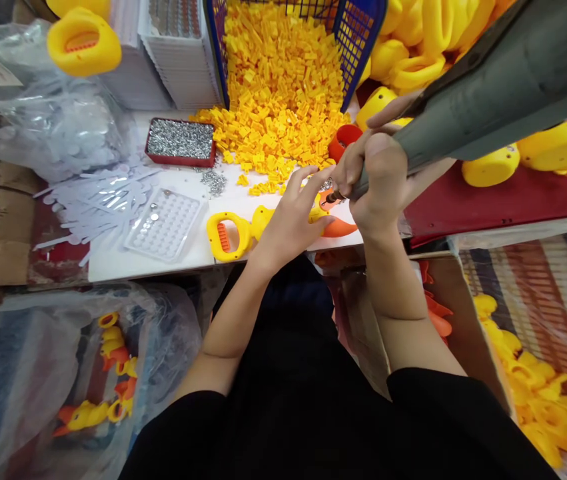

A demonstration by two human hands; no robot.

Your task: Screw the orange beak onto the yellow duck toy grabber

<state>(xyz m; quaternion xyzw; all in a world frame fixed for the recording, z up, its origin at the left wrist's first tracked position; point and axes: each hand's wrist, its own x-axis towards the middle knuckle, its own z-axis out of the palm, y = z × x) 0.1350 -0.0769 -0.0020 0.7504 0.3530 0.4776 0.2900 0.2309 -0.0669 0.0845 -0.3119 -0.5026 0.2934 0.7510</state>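
A yellow plastic duck-headed toy (230, 237) with a ring handle and an orange beak lies across the white work surface. My left hand (288, 223) is over its middle, holding it down with thumb and fingers around the head end. In my right hand (380, 177) is a large grey electric screwdriver (488, 93), tilted down to the left. Its bit meets the toy by the orange part, near the left fingertips; the exact contact spot is small and partly hidden. Behind the hands spreads a heap of small yellow plastic pieces (283, 87).
A blue basket (363, 43) tipped on its side spills the yellow pieces. Left of it sit a red tray of screws (180, 160), a clear dimpled tray (166, 225) and white strips (98, 200). Yellow toy parts (556, 147) lie right; a lined bin (163, 333) holds duck toys below left.
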